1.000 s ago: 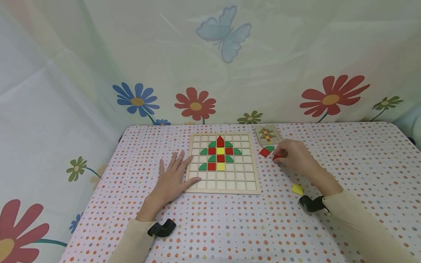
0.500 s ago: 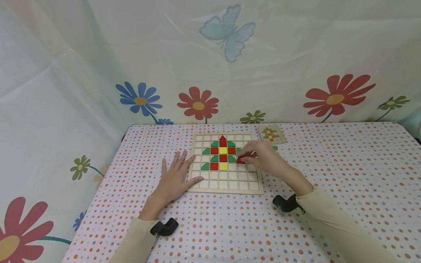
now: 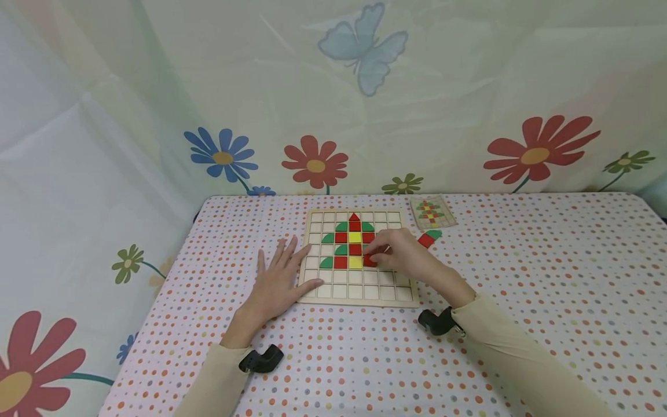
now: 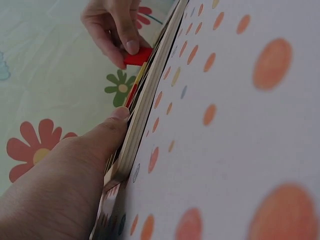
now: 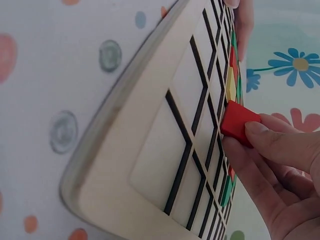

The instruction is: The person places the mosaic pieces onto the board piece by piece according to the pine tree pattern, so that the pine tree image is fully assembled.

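Note:
My right hand pinches a red square tile between thumb and fingers. In the right wrist view the tile is tilted, one edge right at the grid of the wooden board. From the head view it overlaps the cell right of the lower yellow tile. Red, yellow and green tiles form a tree shape on the board, and my right fingers hide part of its right side. My left hand lies with spread fingers over the board's left edge, its thumb resting on the frame.
Behind the board's right corner lies a pattern card with a similar tree printed on it. A loose red tile and a green quarter-round tile lie just in front of it on the dotted tablecloth.
My right hand has carried the red tile left from beside the card, over the board, to beside the lower yellow tile. My left hand stays put. The loose yellow tile on the cloth is now hidden.

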A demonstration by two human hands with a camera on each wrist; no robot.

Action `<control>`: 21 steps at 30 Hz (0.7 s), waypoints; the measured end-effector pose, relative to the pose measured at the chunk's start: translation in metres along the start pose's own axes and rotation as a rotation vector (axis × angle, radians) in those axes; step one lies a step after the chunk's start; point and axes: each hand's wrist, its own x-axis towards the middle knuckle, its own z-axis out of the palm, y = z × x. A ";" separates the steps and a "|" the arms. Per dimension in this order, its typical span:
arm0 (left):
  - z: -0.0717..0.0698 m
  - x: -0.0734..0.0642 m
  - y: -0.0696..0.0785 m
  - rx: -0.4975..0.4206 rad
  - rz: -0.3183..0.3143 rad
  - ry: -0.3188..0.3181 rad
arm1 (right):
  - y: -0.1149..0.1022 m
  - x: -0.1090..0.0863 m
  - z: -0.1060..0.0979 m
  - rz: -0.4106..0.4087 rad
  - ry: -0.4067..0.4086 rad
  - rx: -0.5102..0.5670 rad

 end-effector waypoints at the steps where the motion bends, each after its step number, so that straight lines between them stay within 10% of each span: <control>1: 0.000 0.000 0.000 0.000 0.000 0.000 | 0.000 0.000 0.000 0.001 -0.006 -0.005; 21: 0.000 -0.001 0.001 0.005 -0.006 -0.004 | -0.008 0.006 0.005 0.055 -0.052 -0.140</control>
